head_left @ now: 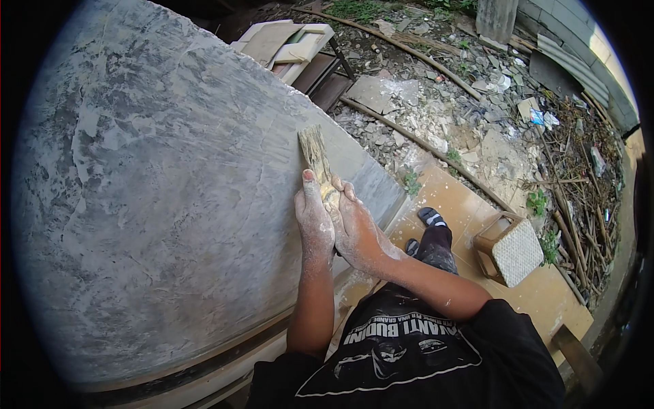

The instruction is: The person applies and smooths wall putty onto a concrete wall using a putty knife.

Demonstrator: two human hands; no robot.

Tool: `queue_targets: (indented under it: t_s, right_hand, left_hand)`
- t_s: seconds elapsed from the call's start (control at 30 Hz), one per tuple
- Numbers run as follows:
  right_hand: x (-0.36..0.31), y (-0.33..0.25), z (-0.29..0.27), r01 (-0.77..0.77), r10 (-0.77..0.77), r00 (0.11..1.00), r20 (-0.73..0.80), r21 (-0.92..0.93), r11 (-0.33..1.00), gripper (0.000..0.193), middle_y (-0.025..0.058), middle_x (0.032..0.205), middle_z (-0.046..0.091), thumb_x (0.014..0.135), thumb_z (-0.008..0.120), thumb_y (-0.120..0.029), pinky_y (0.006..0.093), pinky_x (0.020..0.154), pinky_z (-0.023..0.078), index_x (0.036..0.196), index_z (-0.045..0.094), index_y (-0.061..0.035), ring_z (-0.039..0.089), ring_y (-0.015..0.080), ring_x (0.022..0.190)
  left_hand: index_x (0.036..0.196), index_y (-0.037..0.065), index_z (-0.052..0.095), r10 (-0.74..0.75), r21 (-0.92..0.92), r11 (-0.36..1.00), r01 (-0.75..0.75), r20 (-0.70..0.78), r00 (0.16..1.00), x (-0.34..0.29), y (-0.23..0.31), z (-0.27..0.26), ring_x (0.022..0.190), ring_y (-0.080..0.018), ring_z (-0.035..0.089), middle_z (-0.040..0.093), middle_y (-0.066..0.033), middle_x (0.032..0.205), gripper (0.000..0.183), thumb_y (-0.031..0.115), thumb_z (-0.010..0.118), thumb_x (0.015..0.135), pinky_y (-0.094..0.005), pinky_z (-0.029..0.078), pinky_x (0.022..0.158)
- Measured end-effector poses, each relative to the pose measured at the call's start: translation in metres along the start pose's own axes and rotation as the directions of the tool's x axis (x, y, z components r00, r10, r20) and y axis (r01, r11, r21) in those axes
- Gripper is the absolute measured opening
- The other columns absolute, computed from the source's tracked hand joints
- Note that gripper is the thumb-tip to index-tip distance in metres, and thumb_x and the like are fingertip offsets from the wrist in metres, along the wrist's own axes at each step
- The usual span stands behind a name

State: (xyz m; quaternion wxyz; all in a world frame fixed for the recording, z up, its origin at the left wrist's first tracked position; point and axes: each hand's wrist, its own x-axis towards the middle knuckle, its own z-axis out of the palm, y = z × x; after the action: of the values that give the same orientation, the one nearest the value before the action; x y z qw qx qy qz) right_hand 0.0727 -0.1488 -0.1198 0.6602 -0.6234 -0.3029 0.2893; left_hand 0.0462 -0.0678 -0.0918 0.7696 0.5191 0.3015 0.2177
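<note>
A rough, flat strip, yellowish-brown and streaked with grey, points away from me between my hands; it looks fibrous or wooden, but I cannot make out its exact kind. My left hand is closed on its lower part, with a thumb lying along the side. Pressed against it from the right is my right hand, its fingers curled round the same piece. White dust coats both hands and wrists. Below them spreads a large grey slab with a streaky, plaster-like surface. Whether the strip touches the slab is unclear.
Past the slab's far edge, pale boards are stacked on a dark stand. Rubble and long poles cover the ground beyond. A woven-top stool stands on tan tiles at right, near my feet.
</note>
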Motion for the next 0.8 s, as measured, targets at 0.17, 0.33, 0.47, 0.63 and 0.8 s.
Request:
queue_targets:
  t_s: [0.17,0.33,0.47,0.63,0.8]
  right_hand:
    - [-0.02,0.003,0.008,0.013,-0.013,0.999,-0.031,0.005,1.0,0.049,0.0342,0.132,0.031,0.089,0.039,-0.017,0.0434,0.106,0.025,0.129,0.03,0.0099,0.028,0.0479,0.125]
    - [0.007,-0.001,0.007,0.057,-0.057,0.998,-0.008,-0.052,0.997,0.046,0.0334,0.133,0.031,0.088,0.039,-0.018,0.0447,0.107,0.022,0.127,0.036,0.0074,0.028,0.0467,0.125]
    - [-0.014,-0.001,0.006,0.138,-0.152,0.979,-0.137,-0.105,0.985,0.044,0.0335,0.131,0.033,0.089,0.038,-0.017,0.0448,0.106,0.022,0.126,0.038,0.0062,0.029,0.0468,0.125]
    - [-0.003,-0.002,0.012,0.084,-0.083,0.99,-0.117,0.007,0.996,0.043,0.0349,0.127,0.036,0.089,0.038,-0.018,0.0439,0.103,0.027,0.122,0.039,0.0089,0.033,0.0481,0.119]
    - [0.008,-0.006,0.003,0.204,-0.211,0.952,-0.221,-0.052,0.977,0.037,0.0345,0.116,0.044,0.088,0.039,-0.017,0.0461,0.096,0.032,0.116,0.045,0.0058,0.037,0.0504,0.112]
  left_hand:
    - [0.08,0.0,0.049,-0.014,-0.033,0.999,0.012,-0.047,0.999,-0.013,-0.011,-0.003,0.059,-0.0196,0.053,0.051,-0.0105,0.066,0.049,0.044,0.035,0.096,-0.0315,0.047,0.055]
    - [0.079,0.001,0.049,-0.014,0.066,0.998,0.013,0.019,1.0,0.011,0.016,0.01,0.057,-0.0199,0.053,0.052,-0.0114,0.064,0.05,0.045,0.035,0.096,-0.0332,0.047,0.053]
    - [0.079,0.001,0.049,-0.073,0.014,0.997,0.073,0.006,0.997,-0.01,0.004,0.006,0.057,-0.0204,0.053,0.052,-0.0116,0.063,0.05,0.045,0.034,0.096,-0.0346,0.048,0.053]
    - [0.081,-0.001,0.05,-0.032,0.058,0.998,0.033,-0.024,0.999,-0.002,0.012,0.004,0.055,-0.0206,0.053,0.052,-0.0122,0.063,0.05,0.045,0.036,0.095,-0.0326,0.047,0.053]
    - [0.079,0.0,0.049,0.012,0.138,0.99,-0.018,0.045,0.999,0.015,0.012,0.012,0.055,-0.0193,0.053,0.053,-0.0121,0.063,0.05,0.046,0.037,0.095,-0.0296,0.046,0.052]
